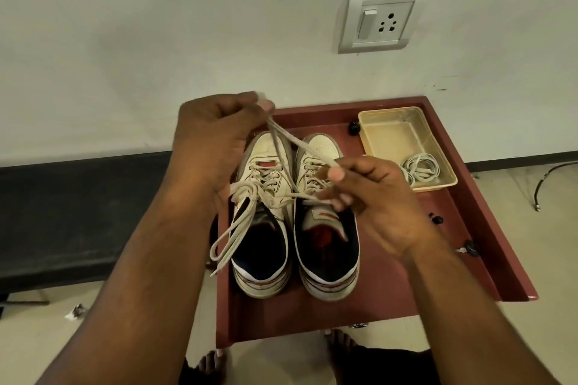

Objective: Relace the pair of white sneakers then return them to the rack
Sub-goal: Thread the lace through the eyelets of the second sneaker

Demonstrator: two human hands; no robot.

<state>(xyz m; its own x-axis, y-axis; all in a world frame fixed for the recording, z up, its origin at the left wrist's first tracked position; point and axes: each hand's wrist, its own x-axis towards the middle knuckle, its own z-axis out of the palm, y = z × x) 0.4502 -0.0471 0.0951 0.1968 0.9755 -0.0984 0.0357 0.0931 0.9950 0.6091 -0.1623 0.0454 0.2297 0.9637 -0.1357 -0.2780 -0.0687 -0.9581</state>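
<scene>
Two white sneakers stand side by side, toes toward the wall, on a dark red tray-like table (pixel 391 284). The left sneaker (pixel 262 228) has a tied lace with loose loops hanging over its left side. Above the right sneaker (pixel 325 247), a lace (pixel 300 147) is stretched between my hands. My left hand (pixel 212 141) is raised above the toes and pinches one end of the lace. My right hand (pixel 369 194) pinches the other part near the eyelets.
A clear plastic box (pixel 403 134) at the table's back right holds a coiled white lace (pixel 420 167). Small black knobs lie on the table's right side. A wall socket (pixel 380 22) is above. A dark bench is at left. My bare feet show below the table.
</scene>
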